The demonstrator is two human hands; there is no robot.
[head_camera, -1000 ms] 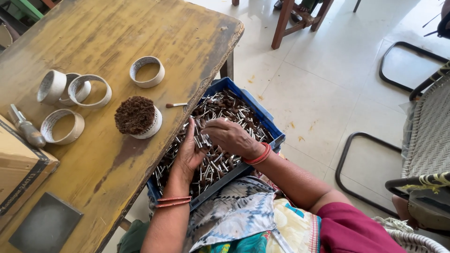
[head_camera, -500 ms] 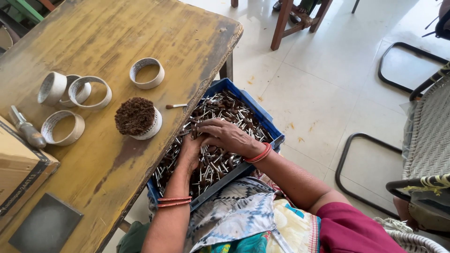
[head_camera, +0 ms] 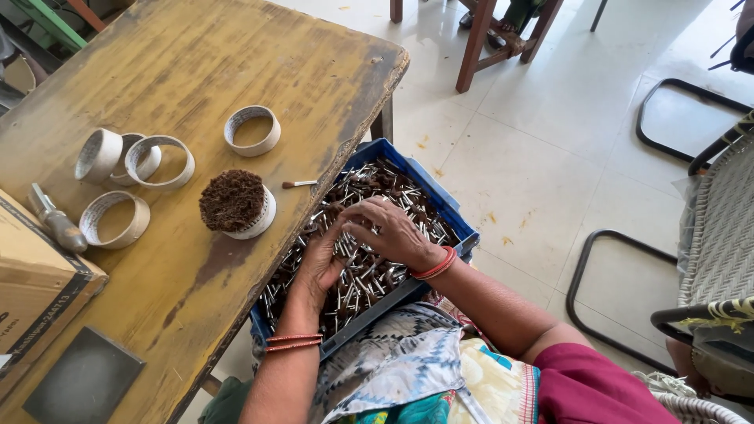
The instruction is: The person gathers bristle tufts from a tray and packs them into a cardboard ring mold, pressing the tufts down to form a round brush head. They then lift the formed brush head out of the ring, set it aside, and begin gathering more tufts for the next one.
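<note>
Five cardboard rings (head_camera: 251,130) on the table (head_camera: 196,55), one filled ring (head_camera: 234,204), one blue crate (head_camera: 440,206), one cardboard box (head_camera: 35,283), two hands (head_camera: 393,232)

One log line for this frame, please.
left hand: in sticks | right hand: on sticks | blue crate on lap | filled ring on table
</note>
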